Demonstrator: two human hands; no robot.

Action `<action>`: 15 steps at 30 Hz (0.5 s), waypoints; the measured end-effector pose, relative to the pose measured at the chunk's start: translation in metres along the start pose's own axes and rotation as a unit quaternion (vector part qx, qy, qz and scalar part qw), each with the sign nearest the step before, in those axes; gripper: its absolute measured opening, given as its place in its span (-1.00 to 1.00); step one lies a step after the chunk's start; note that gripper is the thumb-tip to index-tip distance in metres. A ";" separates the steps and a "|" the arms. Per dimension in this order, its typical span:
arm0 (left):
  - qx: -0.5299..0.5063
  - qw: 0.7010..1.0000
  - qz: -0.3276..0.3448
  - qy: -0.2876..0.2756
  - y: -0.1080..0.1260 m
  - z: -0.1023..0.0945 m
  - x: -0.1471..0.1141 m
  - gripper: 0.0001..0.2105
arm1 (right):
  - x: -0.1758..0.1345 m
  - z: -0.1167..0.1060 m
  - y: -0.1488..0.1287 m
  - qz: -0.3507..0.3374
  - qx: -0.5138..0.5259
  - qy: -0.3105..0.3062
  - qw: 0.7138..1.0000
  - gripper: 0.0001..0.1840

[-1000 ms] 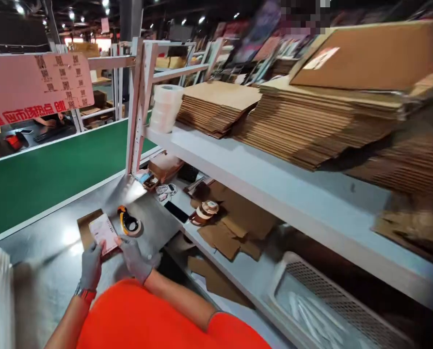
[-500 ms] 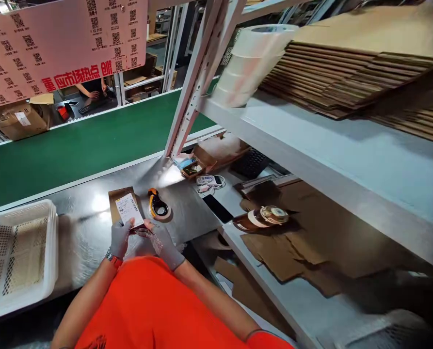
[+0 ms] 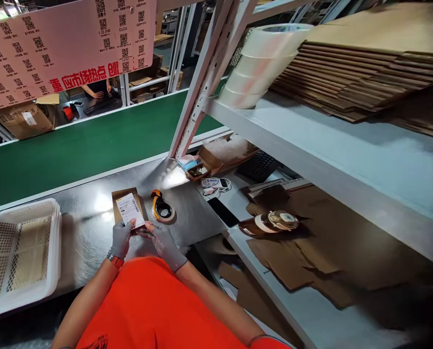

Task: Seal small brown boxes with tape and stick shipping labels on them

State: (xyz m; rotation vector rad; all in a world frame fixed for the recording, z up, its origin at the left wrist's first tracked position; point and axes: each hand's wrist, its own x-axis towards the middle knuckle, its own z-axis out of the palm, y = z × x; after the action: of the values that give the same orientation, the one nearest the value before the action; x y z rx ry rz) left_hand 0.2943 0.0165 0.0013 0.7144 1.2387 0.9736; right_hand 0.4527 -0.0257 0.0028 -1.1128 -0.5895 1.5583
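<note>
A small brown cardboard box (image 3: 116,202) is in front of me over the metal bench, and a white printed shipping label (image 3: 132,211) lies at an angle across it. My left hand (image 3: 122,239), in a grey glove with bare fingertips, is closed at the label's lower left, thumb on top. At the lower right corner, my right hand (image 3: 161,242), gloved alike, pinches the label by its edge. Whether the label is stuck to the box I cannot tell; the fingers hide the near edge. Just right of the box lies an orange and black tape dispenser (image 3: 162,208).
A white perforated basket (image 3: 54,257) stands at the left. Beyond the bench runs a green conveyor belt (image 3: 92,140). To the right are a phone (image 3: 223,212), a jar (image 3: 269,223), and a shelf (image 3: 311,140) with tape rolls (image 3: 260,63) and stacked cardboard (image 3: 347,77).
The view has shifted slightly, so the surroundings sit a little farther right. Both hands keep their hold at the label's near edge.
</note>
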 end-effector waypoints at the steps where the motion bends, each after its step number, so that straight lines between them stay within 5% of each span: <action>1: 0.003 1.000 0.001 -0.001 0.001 0.000 0.000 -0.24 | 0.000 0.000 0.000 0.006 0.004 0.002 1.000 -0.40; 9: 0.029 1.000 0.006 -0.002 0.003 -0.001 0.003 -0.29 | 0.010 0.000 0.009 0.016 -0.008 0.014 1.000 -0.37; 13: 0.223 0.964 0.123 0.082 0.008 -0.008 0.003 -0.47 | 0.016 0.000 0.012 0.023 -0.007 0.036 0.999 -0.38; 15: 0.264 0.946 0.188 0.024 0.012 -0.009 0.001 -0.61 | 0.017 0.001 0.012 0.021 -0.009 0.034 0.999 -0.40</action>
State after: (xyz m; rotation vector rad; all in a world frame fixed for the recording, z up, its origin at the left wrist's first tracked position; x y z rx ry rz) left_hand 0.2830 0.0217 0.0092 1.3937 1.4538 0.9712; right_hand 0.4459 -0.0131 -0.0126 -1.1944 -0.5384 1.5464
